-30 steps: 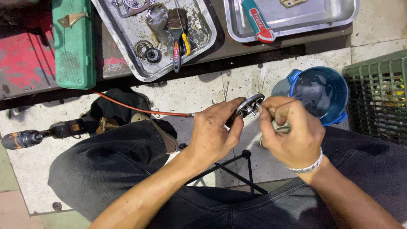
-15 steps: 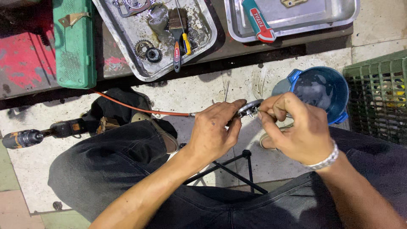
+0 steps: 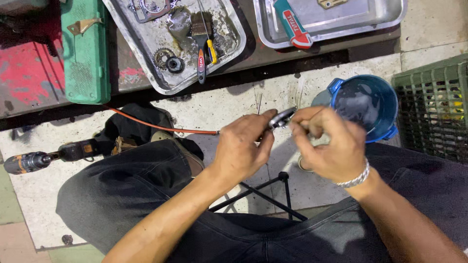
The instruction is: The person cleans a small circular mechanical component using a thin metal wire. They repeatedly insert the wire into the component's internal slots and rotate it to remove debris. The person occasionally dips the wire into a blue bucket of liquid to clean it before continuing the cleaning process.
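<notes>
Silvery round metal disc part sits pinched in the left hand, edge-on, long axis tilting up-right toward the blue plastic bucket; right hand fingers close on its right end.

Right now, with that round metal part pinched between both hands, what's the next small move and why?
Probably keep the left hand steady on the round metal part and let the right hand go on working its fingertips at the part's edge. Both hands meet on it in mid-air above the floor, beside the blue bucket, so a firm grip likely guards against dropping it.
</notes>
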